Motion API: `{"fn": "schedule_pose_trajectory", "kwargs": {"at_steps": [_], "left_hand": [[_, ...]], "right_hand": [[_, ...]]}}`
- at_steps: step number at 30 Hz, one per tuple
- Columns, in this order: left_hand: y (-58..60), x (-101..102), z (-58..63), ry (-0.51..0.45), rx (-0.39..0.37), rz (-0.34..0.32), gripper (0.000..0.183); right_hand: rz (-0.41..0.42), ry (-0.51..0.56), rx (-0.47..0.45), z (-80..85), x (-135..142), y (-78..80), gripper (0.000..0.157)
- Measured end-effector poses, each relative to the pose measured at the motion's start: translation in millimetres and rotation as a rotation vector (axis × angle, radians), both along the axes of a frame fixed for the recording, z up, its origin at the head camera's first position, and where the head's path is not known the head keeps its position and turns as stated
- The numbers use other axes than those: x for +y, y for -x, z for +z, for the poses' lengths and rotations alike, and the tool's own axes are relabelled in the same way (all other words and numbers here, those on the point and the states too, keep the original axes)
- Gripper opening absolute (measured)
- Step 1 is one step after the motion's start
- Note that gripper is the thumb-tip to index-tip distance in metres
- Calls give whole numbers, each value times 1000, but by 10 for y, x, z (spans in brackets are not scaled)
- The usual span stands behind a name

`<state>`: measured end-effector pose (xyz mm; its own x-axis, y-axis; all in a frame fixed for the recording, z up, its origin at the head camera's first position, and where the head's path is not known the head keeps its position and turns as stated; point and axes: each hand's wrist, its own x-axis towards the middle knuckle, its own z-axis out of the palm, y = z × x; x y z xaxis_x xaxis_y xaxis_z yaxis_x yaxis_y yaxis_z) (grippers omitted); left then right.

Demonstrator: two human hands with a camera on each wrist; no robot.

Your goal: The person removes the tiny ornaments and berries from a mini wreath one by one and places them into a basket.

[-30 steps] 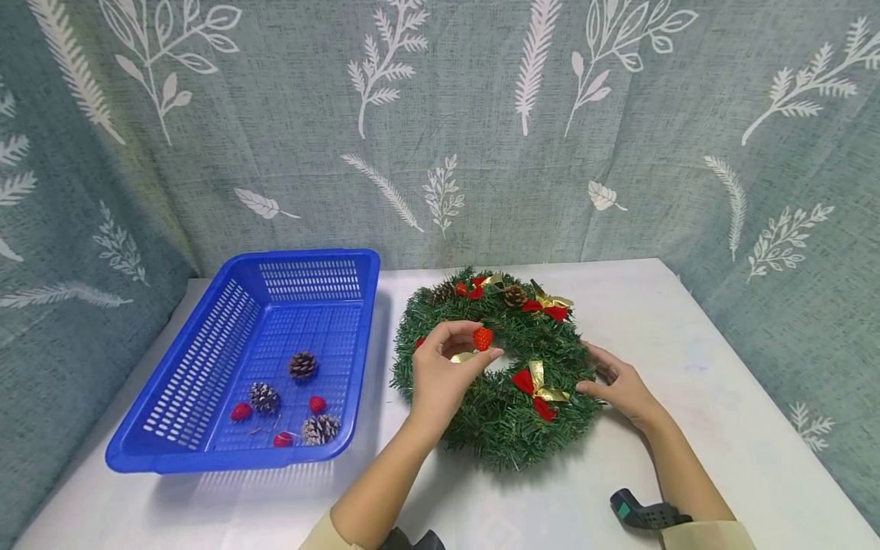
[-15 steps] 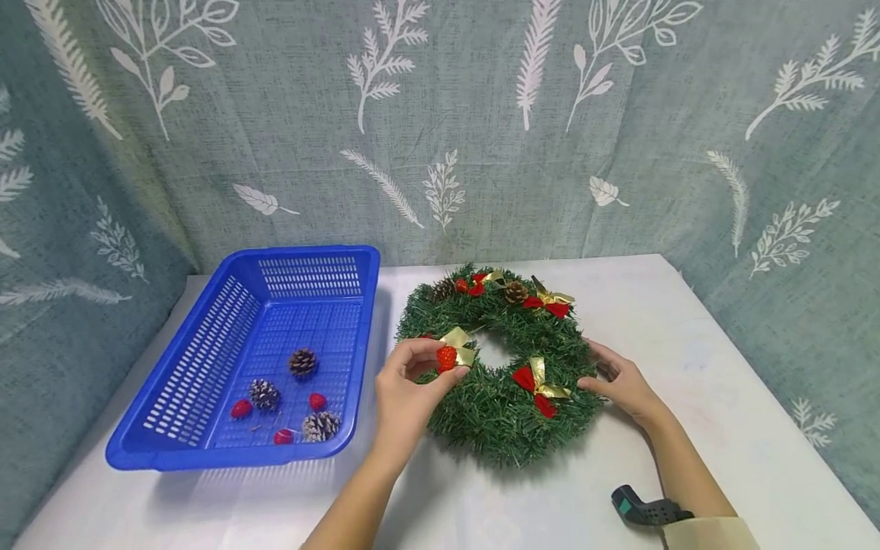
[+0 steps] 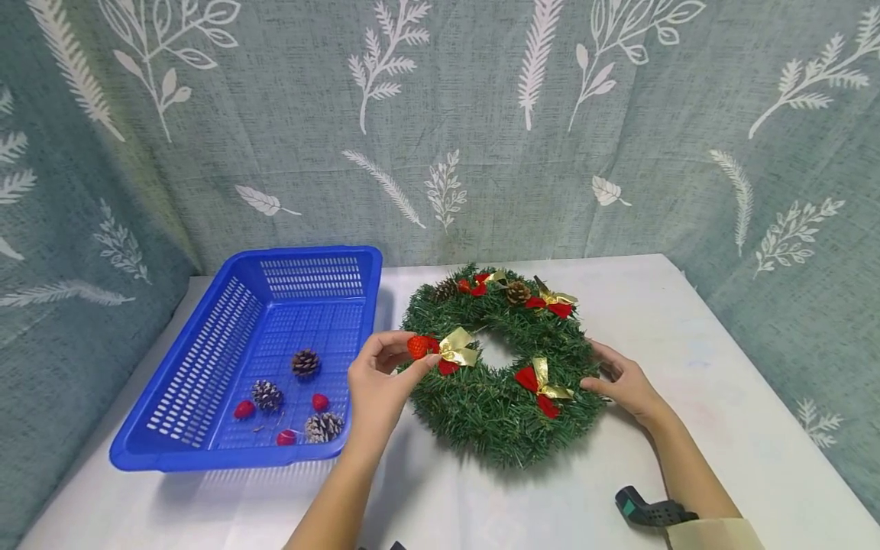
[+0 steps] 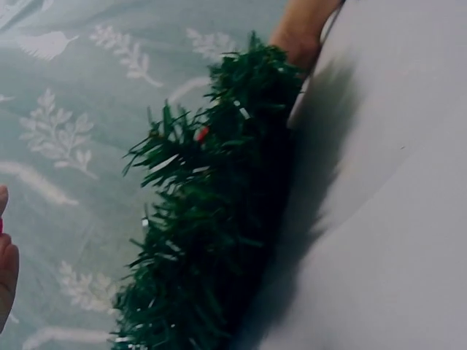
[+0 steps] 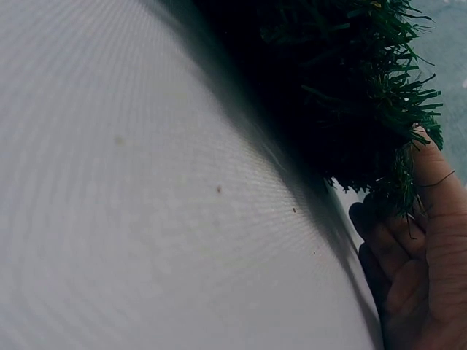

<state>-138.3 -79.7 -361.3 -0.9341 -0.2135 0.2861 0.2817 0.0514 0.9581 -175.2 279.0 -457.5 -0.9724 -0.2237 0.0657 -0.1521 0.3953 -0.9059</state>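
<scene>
A green wreath [image 3: 481, 428] lies on the white table, trimmed with red-and-gold bows and pinecones. Between thumb and fingers, my left hand [image 3: 378, 389] pinches a red artificial berry [image 3: 417, 347] over the wreath's left side. Just right of the berry is a bow [image 3: 455, 347] with gold loops. My right hand [image 3: 629, 386] holds the wreath's right edge, the thumb on the greenery and the other fingers low beside it, as the right wrist view shows. In the left wrist view, only the fingertips [image 4: 7, 266] of my left hand show, at the left border.
A blue plastic basket [image 3: 250, 458] stands left of the wreath. In it lie several pinecones [image 3: 305, 363] and red berries [image 3: 244, 409]. A patterned grey-green curtain [image 3: 481, 191] hangs behind the table [image 3: 687, 336] and at both sides.
My left hand has moved left with the berry, from over the wreath's centre to its left side, uncovering the gold-looped bow. My right hand has stayed at the wreath's right edge.
</scene>
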Motion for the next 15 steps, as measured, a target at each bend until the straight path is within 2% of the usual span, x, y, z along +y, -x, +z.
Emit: {"fn": "schedule_pose_trajectory", "kwargs": {"at_steps": [3, 8, 15], "left_hand": [[-3, -41, 47, -35, -10, 7, 37], [-39, -110, 138, -41, -51, 25, 37], [-99, -174, 243, -64, -64, 0, 37]], "right_hand": [[-1, 0, 0, 1, 2, -2, 74], [-2, -1, 6, -5, 3, 1, 73], [-2, 5, 7, -10, -1, 1, 74]]}}
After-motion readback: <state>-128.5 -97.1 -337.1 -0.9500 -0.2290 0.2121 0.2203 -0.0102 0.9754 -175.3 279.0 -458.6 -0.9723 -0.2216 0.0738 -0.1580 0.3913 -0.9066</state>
